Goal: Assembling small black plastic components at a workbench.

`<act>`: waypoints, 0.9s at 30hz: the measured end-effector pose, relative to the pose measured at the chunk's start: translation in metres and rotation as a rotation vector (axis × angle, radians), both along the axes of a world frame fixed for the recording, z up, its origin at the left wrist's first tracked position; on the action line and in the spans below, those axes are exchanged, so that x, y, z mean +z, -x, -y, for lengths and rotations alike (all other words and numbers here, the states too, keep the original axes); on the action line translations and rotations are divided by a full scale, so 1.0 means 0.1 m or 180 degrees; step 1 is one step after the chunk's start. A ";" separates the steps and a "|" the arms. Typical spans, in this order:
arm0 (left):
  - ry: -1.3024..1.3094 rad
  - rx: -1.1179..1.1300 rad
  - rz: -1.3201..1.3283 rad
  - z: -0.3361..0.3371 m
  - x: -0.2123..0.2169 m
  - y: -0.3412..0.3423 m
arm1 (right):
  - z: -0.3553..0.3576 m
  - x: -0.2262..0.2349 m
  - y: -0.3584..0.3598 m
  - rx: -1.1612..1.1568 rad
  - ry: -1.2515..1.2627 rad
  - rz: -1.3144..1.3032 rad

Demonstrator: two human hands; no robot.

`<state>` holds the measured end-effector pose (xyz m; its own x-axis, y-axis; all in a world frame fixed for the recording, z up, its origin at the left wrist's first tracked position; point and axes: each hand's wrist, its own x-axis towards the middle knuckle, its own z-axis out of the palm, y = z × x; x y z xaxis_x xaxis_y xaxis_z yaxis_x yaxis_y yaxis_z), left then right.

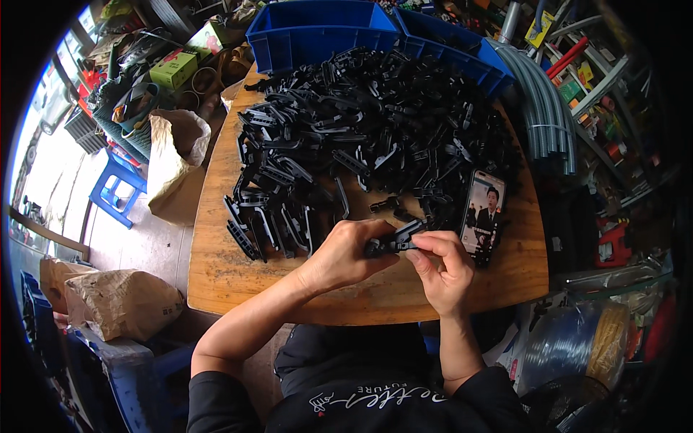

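Left hand [345, 254] and right hand [442, 265] pinching a black, seemingly plastic clip [393, 239], grained wooden table [216, 260], matte heap [368, 123]

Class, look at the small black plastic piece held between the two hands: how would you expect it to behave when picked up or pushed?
The black plastic piece probably stays stiff: it keeps its shape between the left hand and right hand. It is likely light, since fingertips alone hold it. Its flat, angular form suggests it would slide, not roll, on the wooden table.
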<state>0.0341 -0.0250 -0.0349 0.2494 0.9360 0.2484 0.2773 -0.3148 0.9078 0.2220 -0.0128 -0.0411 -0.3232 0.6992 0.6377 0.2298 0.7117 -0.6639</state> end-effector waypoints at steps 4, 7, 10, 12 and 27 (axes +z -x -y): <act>-0.0365 0.0025 -0.0292 0.01 -0.01 -0.01 | 0.00 0.04 0.04 -0.0080 -0.0058 0.0104; -0.0657 0.0078 -0.0379 0.00 -0.05 -0.04 | -0.05 0.01 -0.01 -0.0019 -0.0361 0.0307; -0.0711 0.0120 -0.0549 0.00 -0.04 -0.03 | -0.02 0.04 0.03 -0.0090 0.0523 0.0123; -0.0623 0.0045 -0.0494 0.03 -0.01 -0.04 | -0.11 0.05 -0.02 0.0326 0.1169 0.0088; -0.0437 -0.0406 -0.0300 0.05 0.00 -0.01 | -0.04 0.20 -0.05 0.0430 0.1276 0.0113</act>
